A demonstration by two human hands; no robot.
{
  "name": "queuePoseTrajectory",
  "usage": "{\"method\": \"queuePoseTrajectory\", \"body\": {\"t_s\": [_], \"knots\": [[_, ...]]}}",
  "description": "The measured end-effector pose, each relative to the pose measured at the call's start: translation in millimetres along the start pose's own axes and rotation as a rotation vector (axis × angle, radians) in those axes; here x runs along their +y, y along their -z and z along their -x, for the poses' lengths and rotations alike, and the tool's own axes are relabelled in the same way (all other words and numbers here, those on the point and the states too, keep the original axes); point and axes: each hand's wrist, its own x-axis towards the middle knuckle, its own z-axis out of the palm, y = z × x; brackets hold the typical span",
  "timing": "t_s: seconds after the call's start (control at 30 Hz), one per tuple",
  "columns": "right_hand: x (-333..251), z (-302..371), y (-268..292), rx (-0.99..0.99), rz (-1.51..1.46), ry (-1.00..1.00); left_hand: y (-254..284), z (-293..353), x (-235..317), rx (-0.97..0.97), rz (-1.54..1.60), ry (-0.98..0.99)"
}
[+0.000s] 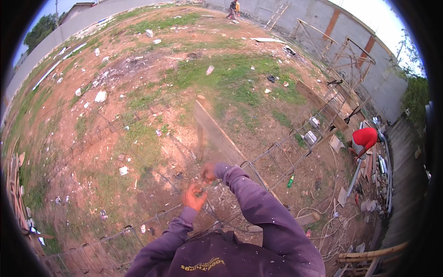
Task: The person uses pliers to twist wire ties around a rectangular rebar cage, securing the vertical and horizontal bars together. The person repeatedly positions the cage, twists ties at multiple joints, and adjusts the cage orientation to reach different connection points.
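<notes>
My left hand [194, 197] is at the middle of the view, its fingers curled and pinched together beside a long cage of steel reinforcing bars [159, 215]. Just beyond it, my right hand [208, 172] reaches in from the right with bent fingers, slightly blurred. Whatever lies between the fingers of either hand is too small to make out. The cage of thin bars and square stirrups runs from the lower left, past my hands, toward the upper right. A wooden board [226, 138] on edge, with a post at its far end, stands close to my right forearm.
At right, a person in a red shirt [365, 137] bends over pipes and scrap. Tangled rope [333, 235] and a green bottle [290, 181] lie on the ground. Another board [323, 106] crosses the cage farther off. A grey wall [369, 78] bounds the littered dirt and grass.
</notes>
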Motion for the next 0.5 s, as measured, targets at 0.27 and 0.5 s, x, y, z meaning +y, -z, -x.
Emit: {"method": "queuePoseTrajectory", "body": {"t_s": [0.27,0.5], "knots": [[11.1,55.1,-66.7,0.624,0.636,0.36,0.9,-5.0,-1.8,-0.011,0.1,0.018],[-31.2,43.4,-81.8,0.571,0.035,-0.251,3.6,-5.5,-13.0,-0.093,0.062,-0.051]]}}
